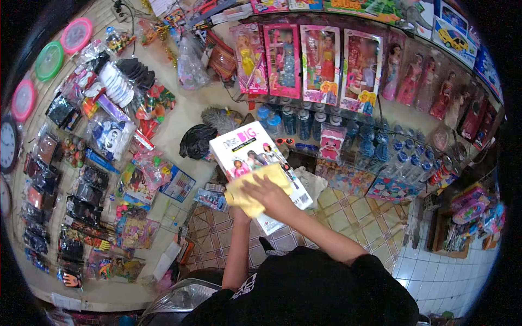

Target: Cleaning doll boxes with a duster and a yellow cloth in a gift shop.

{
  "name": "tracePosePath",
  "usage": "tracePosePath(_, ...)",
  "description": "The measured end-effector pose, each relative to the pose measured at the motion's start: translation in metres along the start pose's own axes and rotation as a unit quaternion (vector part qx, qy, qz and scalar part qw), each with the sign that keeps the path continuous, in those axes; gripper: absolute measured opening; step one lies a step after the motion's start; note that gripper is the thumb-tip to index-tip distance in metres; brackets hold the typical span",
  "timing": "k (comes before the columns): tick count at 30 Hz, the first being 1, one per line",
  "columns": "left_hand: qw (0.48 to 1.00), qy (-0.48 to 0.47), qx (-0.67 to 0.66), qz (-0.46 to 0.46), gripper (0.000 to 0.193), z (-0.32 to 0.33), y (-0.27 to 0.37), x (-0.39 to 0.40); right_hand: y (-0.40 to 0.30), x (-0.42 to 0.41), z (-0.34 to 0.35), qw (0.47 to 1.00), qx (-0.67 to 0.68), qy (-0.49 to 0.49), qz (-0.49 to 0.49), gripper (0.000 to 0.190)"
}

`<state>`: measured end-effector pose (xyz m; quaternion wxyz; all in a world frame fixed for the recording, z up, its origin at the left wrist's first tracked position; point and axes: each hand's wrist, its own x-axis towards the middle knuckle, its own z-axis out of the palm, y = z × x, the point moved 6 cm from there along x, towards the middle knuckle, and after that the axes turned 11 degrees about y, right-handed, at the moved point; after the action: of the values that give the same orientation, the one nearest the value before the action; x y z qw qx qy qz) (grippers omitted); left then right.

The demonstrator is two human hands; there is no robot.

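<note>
A white cardboard box (pixel 232 144) with printed lettering and cartoon dolls is tilted in front of my body, above the tiled floor. A yellow cloth (pixel 240 193) lies spread over the lower middle of its face. My right hand (pixel 267 193) rests palm down on the cloth, fingers somewhat apart, pressing it against the box. My left hand (pixel 241 214) comes up from below to the box's lower left edge and supports it there. Most of that hand is hidden beneath the cloth and the box.
Boxed dolls (pixel 320 65) line a shelf ahead, above several plastic bottles (pixel 304 124). Packaged goods hang on the left wall (pixel 171 116). A black plastic bag (pixel 198 140) sits beyond the box. A motorcycle's front (pixel 183 293) stands at lower left, and a wooden crate (pixel 448 242) at right.
</note>
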<state>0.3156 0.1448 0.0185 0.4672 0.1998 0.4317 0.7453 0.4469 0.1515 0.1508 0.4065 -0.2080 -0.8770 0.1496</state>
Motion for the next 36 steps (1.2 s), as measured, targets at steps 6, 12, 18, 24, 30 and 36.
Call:
tracePosePath(6, 0.993, 0.006, -0.119, -0.019, 0.064, 0.014, 0.029, 0.02, -0.024, -0.083, -0.029, 0.99, 0.063, -0.112, -0.057, 0.058)
tracePosePath(12, 0.986, -0.055, -0.154, -0.02, 0.068, 0.034, 0.038, 0.002, -0.007, -0.07, -0.122, 0.991, -0.01, 0.135, 0.024, 0.034)
tracePosePath(18, 0.992, -0.052, -0.069, -0.093, 0.065, 0.025, 0.007, 0.002, 0.026, 0.0, -0.172, 0.971, -0.07, 0.219, 0.058, 0.056)
tracePosePath(24, 0.988, -0.032, 0.084, -0.124, 0.063, 0.024, -0.01, -0.01, 0.029, 0.066, -0.127, 0.985, -0.105, 0.139, -0.013, 0.073)
tracePosePath(30, 0.989, -0.073, 0.106, -0.079, 0.059, 0.049, 0.006, -0.015, 0.055, 0.055, -0.077, 0.977, -0.006, 0.197, 0.076, 0.074)
tracePosePath(36, 0.996, 0.082, 0.02, -0.003, 0.065, 0.031, 0.026, -0.007, 0.039, -0.046, -0.027, 0.997, 0.043, 0.0, 0.064, 0.062)
